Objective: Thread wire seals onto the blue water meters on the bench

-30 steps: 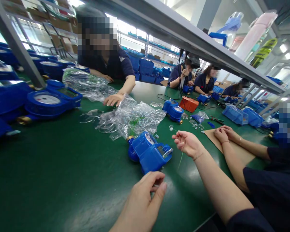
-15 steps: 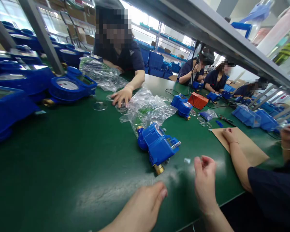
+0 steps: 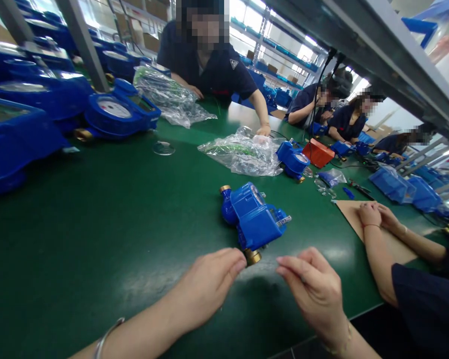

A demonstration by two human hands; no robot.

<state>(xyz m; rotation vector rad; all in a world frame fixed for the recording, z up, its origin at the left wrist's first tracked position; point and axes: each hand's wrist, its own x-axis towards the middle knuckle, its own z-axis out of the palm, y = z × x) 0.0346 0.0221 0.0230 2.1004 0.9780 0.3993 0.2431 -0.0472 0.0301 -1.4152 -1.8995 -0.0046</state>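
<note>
Blue meter (image 3: pixel 254 224) lies tilted on the green table (image 3: pixel 134 224), just ahead of both hands, dial facing off to the right, one brass end (image 3: pixel 225 189) pointing away, the other brass end (image 3: pixel 253 258) near the wearer. Left hand (image 3: pixel 213 276): fingers bent and pressed together, tips right at the near brass end; can't tell if they grip it or only sit beside it. Right hand (image 3: pixel 318 289): raised to the right of that end, apart from the meter, thumb and index tips almost meeting, other fingers curled; can't tell if something small is pinched between. Beyond the meter, clear plastic bag (image 3: pixel 243 152) with green contents, a co-worker's hand (image 3: pixel 263 130) at its far edge. Second bag (image 3: pixel 168 94) farther back left. Right of the nearer bag, a smaller-looking meter (image 3: pixel 294 159), then an orange box (image 3: pixel 318 152). Clear disc (image 3: pixel 163 148) alone on the left, near a bigger group of blue meters (image 3: pixel 115 112). Far right, another person's hands (image 3: pixel 374 214) together over a brown sheet (image 3: pixel 394 249), blue bins (image 3: pixel 391 184) behind.
</note>
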